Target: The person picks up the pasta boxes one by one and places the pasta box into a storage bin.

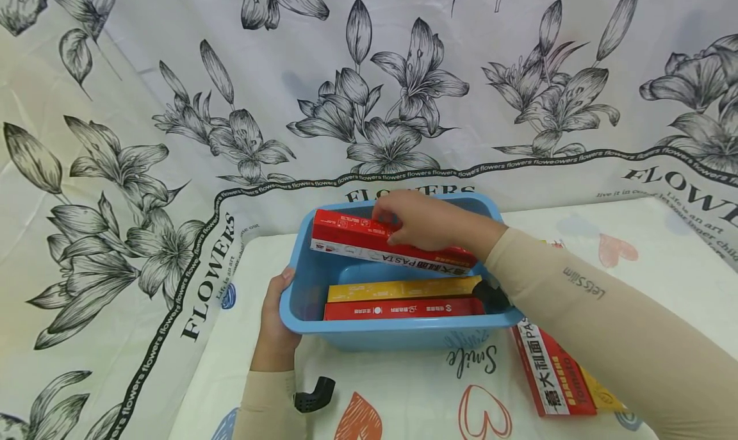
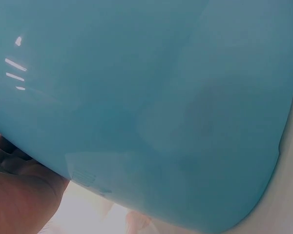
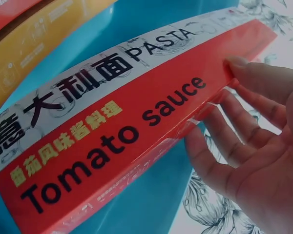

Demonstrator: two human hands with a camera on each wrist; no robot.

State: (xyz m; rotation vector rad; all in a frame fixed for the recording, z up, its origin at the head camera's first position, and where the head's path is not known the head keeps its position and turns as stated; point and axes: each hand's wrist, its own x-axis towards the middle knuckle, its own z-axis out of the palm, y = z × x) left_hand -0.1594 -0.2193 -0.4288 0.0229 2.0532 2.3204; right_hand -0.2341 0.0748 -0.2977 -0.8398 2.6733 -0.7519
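Note:
My right hand grips a red pasta box, thumb on one side and fingers on the other. In the right wrist view this pasta box shows "Tomato sauce" and "PASTA" lettering. It slants over the back of a light blue plastic bin. A yellow box and another red box lie side by side along the bin's front wall. At the bin's left end, my left hand holds the rim; the left wrist view shows that hand beside the blue wall.
Right of the bin, another red pasta box lies on the printed cloth, with a yellow package next to it, partly under my right sleeve. A flower-patterned curtain hangs behind the bin.

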